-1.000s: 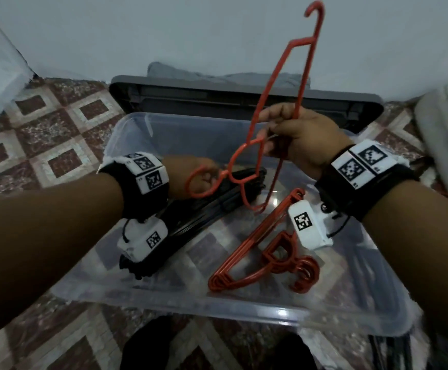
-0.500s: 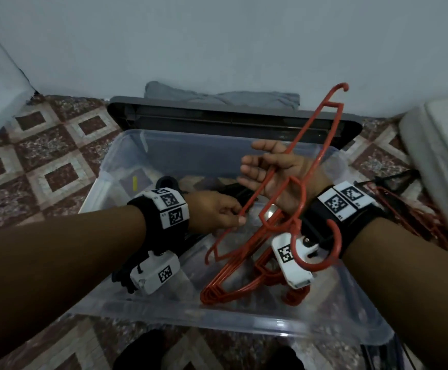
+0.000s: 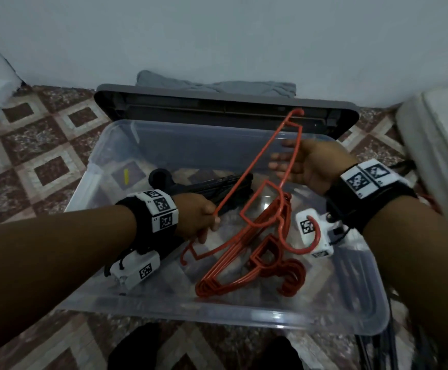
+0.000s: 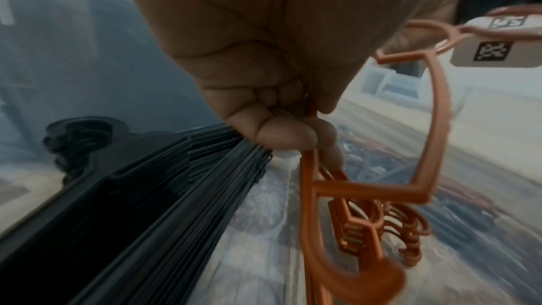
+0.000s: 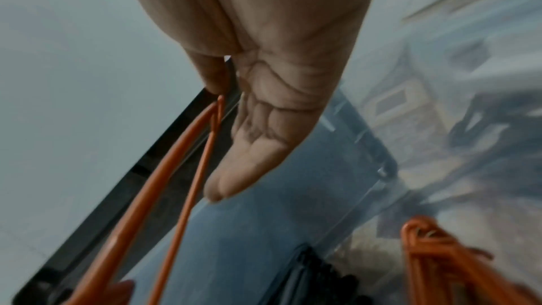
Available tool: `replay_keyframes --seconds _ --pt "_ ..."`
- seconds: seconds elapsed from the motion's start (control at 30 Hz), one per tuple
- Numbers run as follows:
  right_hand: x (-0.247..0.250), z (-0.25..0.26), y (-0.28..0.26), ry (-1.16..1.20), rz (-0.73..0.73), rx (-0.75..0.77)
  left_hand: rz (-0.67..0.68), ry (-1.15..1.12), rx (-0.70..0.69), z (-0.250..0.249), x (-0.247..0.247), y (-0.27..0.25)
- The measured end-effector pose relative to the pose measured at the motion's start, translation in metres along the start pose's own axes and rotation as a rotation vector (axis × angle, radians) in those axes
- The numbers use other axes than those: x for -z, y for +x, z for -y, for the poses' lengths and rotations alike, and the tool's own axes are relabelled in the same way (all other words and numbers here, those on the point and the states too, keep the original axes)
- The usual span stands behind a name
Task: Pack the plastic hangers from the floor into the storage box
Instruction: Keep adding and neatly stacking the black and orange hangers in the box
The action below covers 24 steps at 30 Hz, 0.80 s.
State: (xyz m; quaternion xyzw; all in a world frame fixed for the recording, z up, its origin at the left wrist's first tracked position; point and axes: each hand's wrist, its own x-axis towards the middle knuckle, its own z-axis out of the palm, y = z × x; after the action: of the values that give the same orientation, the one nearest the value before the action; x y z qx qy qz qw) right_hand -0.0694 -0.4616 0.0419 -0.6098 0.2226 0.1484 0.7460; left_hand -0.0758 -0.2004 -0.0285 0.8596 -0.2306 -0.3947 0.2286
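One red plastic hanger (image 3: 252, 170) (image 4: 440, 124) (image 5: 158, 182) slants over the clear storage box (image 3: 217, 312). My left hand (image 3: 198, 220) (image 4: 278, 124) grips its lower end inside the box. My right hand (image 3: 305, 166) (image 5: 264, 124) is held flat with straight fingers against the hanger's upper bar, near the back wall of the box. A stack of red hangers (image 3: 233, 265) (image 4: 360, 224) (image 5: 434, 247) lies on the box floor, under the held hanger. A stack of black hangers (image 3: 225, 186) (image 4: 146, 194) (image 5: 316, 273) lies left of them.
The dark grey lid (image 3: 217, 105) lies behind the box, with a grey cloth (image 3: 217, 85) behind it at the wall. A white padded edge (image 3: 444, 129) runs along the right. More hangers (image 3: 428, 201) show on the tiled floor (image 3: 30, 156) beyond my right wrist.
The held red hanger came down from upright to a slant over the box. My right hand let go of its grip and opened flat. My left hand now holds the lower end.
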Motion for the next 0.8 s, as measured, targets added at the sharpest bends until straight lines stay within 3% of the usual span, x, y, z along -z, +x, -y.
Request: replay_keyframes --seconds 0.2,0.3,0.43,0.47,0.53,0.6,0.63,0.7,0.8 --pt "0.030 -0.007 -0.007 -0.308 0.205 -0.043 -0.020 0.087 0.086 0.011 -0.005 0.003" --pt "0.017 -0.003 -0.014 -0.395 0.287 0.077 -0.076 0.054 0.064 0.012 -0.008 0.007" --pt "-0.004 0.018 -0.032 -0.633 0.394 0.314 -0.234 0.229 0.048 0.016 -0.004 0.010" --pt "-0.009 0.025 -0.037 -0.753 0.405 0.383 -0.255 0.163 0.063 0.015 0.000 0.012" --pt "-0.019 0.034 -0.045 -1.070 0.407 0.511 -0.252 -0.299 0.120 0.007 0.011 0.016" --pt "-0.030 0.035 -0.050 -1.331 0.389 0.564 -0.174 -0.763 0.166 0.000 0.029 0.013" --pt "-0.036 0.031 -0.052 -1.427 0.375 0.554 -0.112 -0.884 0.155 -0.001 0.039 0.011" --pt "-0.043 0.016 -0.050 -1.621 0.345 0.533 0.029 -0.968 0.104 0.000 0.053 0.004" --pt "-0.050 -0.024 -0.037 -1.784 0.313 0.431 0.130 -0.880 0.086 0.001 0.050 -0.001"
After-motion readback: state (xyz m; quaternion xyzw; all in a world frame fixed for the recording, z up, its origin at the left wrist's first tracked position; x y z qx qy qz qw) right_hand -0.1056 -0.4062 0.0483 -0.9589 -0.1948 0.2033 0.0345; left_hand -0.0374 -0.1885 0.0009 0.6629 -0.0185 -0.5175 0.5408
